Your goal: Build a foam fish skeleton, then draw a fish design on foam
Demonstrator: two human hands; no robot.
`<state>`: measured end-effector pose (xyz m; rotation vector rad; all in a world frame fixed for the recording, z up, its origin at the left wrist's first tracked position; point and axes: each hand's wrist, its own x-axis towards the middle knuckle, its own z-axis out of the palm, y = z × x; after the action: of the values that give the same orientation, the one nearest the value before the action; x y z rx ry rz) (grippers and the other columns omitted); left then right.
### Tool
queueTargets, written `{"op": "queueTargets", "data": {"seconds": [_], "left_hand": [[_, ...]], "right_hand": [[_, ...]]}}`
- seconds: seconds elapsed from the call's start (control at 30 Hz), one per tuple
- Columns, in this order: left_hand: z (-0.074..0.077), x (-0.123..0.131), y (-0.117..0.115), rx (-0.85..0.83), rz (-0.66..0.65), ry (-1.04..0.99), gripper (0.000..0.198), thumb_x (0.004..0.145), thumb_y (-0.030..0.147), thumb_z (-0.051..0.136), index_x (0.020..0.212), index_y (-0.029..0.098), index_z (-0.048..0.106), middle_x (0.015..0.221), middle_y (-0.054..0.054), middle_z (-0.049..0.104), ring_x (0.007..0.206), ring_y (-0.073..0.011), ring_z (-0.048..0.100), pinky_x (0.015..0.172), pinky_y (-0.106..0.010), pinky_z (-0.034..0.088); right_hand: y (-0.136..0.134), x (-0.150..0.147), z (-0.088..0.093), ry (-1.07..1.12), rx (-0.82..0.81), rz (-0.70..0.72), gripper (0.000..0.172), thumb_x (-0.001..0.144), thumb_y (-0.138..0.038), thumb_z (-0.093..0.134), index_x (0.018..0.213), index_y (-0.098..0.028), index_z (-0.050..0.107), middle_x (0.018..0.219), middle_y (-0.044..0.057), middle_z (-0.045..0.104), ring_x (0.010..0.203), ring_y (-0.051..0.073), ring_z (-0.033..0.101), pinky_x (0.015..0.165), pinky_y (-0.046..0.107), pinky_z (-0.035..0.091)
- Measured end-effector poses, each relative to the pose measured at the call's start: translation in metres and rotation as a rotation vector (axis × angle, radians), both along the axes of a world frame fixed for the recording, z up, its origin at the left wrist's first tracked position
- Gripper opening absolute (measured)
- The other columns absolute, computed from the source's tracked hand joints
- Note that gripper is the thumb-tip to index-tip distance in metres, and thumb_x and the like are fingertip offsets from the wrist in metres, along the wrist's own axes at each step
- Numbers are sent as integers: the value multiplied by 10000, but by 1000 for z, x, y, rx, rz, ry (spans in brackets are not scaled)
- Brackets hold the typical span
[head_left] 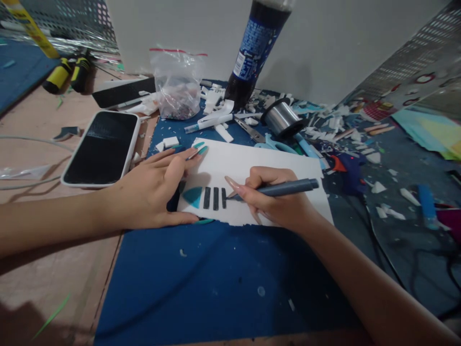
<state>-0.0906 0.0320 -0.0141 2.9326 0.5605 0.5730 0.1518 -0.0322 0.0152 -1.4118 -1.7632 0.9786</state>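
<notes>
A white sheet point(230, 163) lies on a blue mat point(173, 278). My left hand point(154, 187) rests spread over the sheet's left end, its fingers apart and holding nothing. Pinched in my right hand point(273, 197) is a dark grey marker point(291, 187), its tip at the rightmost of three dark bars point(216, 198) on the sheet. Left of the bars is a teal pointed shape point(193, 196), close to my left hand's thumb.
Beyond the sheet stand a dark bottle point(252, 48) and a plastic bag point(180, 91), with scissors point(252, 130), a wire spool point(283, 117) and white scraps around. A phone point(103, 149) lies left, a glue gun point(347, 170) right, with cables nearby.
</notes>
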Motion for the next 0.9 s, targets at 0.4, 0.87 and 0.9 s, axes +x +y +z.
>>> {"op": "queueTargets", "data": {"seconds": [0.4, 0.87, 0.9], "left_hand": [[-1, -2, -2, 2, 40, 36, 791, 789, 699, 493, 1286, 110, 313, 1414, -255, 445, 1329, -375, 416, 1036, -542, 456], [0, -1, 0, 12, 19, 9, 797, 780, 696, 513, 1277, 102, 325, 1351, -296, 495, 1312, -388, 432, 979, -575, 492], [0, -1, 0, 13, 11, -1, 804, 772, 700, 521, 1275, 102, 330, 1340, -306, 500, 1309, -393, 434, 966, -585, 496]], "right_hand": [[0, 0, 4, -18, -54, 88, 360, 786, -173, 639, 490, -188, 433, 440, -61, 464, 387, 66, 459, 420, 218, 366], [0, -4, -4, 161, -36, -63, 349, 832, -264, 671, 569, -188, 455, 449, -59, 529, 352, 60, 483, 355, 196, 353], [0, -4, -4, 159, -38, -64, 352, 831, -270, 675, 569, -187, 455, 445, -60, 528, 353, 60, 483, 355, 195, 352]]}}
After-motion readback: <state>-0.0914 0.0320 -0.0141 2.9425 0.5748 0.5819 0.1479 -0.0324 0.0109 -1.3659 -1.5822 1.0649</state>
